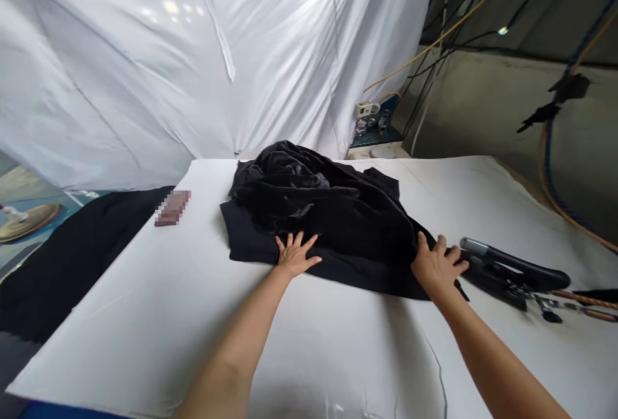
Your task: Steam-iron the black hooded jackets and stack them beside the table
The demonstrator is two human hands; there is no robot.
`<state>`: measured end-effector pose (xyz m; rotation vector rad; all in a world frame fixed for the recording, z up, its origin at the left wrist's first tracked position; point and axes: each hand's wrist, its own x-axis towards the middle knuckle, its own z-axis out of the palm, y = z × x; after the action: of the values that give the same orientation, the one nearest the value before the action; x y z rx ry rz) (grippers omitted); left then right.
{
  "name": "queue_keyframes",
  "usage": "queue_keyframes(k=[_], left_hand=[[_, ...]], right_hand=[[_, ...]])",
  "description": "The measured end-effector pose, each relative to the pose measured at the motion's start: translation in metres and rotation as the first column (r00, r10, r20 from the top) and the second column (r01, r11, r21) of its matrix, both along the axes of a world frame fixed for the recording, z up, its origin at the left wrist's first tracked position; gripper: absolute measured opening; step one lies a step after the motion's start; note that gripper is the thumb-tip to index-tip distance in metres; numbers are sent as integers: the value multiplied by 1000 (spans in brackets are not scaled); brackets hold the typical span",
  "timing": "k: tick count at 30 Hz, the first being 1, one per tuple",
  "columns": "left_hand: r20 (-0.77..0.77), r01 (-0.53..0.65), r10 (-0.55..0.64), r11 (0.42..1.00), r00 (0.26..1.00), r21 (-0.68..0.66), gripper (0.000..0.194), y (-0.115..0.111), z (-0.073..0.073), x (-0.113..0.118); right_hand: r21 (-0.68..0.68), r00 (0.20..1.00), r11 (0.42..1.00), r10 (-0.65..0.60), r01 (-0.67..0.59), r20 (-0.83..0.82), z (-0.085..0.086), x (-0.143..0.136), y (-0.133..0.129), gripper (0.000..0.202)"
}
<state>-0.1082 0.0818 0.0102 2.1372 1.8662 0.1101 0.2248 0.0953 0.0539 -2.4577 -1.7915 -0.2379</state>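
Note:
A black garment (357,213) with a plush, shiny side lies bunched on the white table, its near edge flatter and smoother. My left hand (294,257) rests with spread fingers on that near edge, left of its middle. At the garment's right end, my right hand (437,264) presses down with its fingers apart. Just beyond my right fingertips is a black steam iron (516,271) with a long curved handle and a hose.
The white padded table (145,316) carries everything. A dark red, blurred-out item (172,208) lies at its left edge, beside black cloth (82,251) hanging there. White sheeting (217,52) hangs behind. A cable and hose (548,148) loop down at the right.

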Motion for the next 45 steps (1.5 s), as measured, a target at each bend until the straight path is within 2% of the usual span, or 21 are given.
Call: queue_keyframes(k=[2,4,6,8,10,11,13,16,19,21,23,24,25,26,28,29,31,34,36,40,45], left_hand=[[90,8,-19,993,996,115,53,-7,2,-11],[155,-126,87,956,984,264,36,-18,4,-34],[200,-397,346,847,917,354,32,-27,5,-66],[233,-646,605,673,761,360,34,-29,8,-98],[251,-787,750,546,612,287,30,-26,10,-125],[251,-813,775,534,580,231,27,-23,11,-134],[250,-788,750,603,613,124,22,-18,12,-146],[213,-653,624,751,752,103,21,-21,11,-152],[72,-565,560,821,825,82,32,-34,12,-156],[-38,-573,571,818,820,-56,39,-39,19,-157],[-164,-654,633,734,756,-184,40,-38,30,-151],[-224,-692,656,702,720,-170,39,-36,37,-144],[-265,-703,661,704,702,-105,37,-34,43,-134],[-280,-671,643,742,713,-7,36,-32,47,-122],[-245,-452,472,882,847,135,30,-34,51,-94],[-203,-299,321,945,925,129,26,-37,49,-79],[-99,-40,44,998,994,39,21,-48,41,-54],[-38,174,-173,984,984,33,34,-64,23,-29],[-61,285,-281,955,958,86,45,-69,15,-19],[-126,423,-416,906,901,35,68,-64,11,-3],[-163,460,-465,885,870,-70,78,-54,14,9]], right_hand=[[-9,950,951,308,-308,43,-10,-25,-10,42],[-112,860,854,509,-509,-26,-23,-53,-14,43],[-187,890,870,451,-455,-69,-37,-78,-13,50],[-182,956,939,290,-292,-36,-49,-94,-10,60],[-158,978,966,207,-205,-4,-57,-101,-8,65],[-151,980,969,197,-194,3,-59,-103,-7,66],[-157,982,970,189,-187,0,-60,-103,-7,68],[-180,984,968,178,-177,-12,-57,-102,-10,70],[-180,983,967,184,-183,-9,-57,-104,-14,70],[-175,982,967,189,-186,1,-58,-108,-16,69],[-177,984,968,180,-176,7,-60,-111,-17,69],[-183,985,968,173,-170,2,-59,-112,-17,69],[-193,985,967,170,-169,-12,-58,-112,-17,69],[-203,984,963,176,-179,-35,-56,-110,-17,67],[-187,969,952,224,-241,-105,-48,-99,-18,59],[-149,960,953,245,-265,-138,-42,-90,-19,54],[-38,963,974,217,-225,-158,-30,-65,-27,44],[68,991,997,-29,38,-131,-17,-20,-44,34],[43,972,986,-151,161,-182,-14,7,-52,32],[-13,934,991,-131,134,-333,-17,42,-52,35],[-109,926,978,-205,179,-316,-16,57,-37,33]])
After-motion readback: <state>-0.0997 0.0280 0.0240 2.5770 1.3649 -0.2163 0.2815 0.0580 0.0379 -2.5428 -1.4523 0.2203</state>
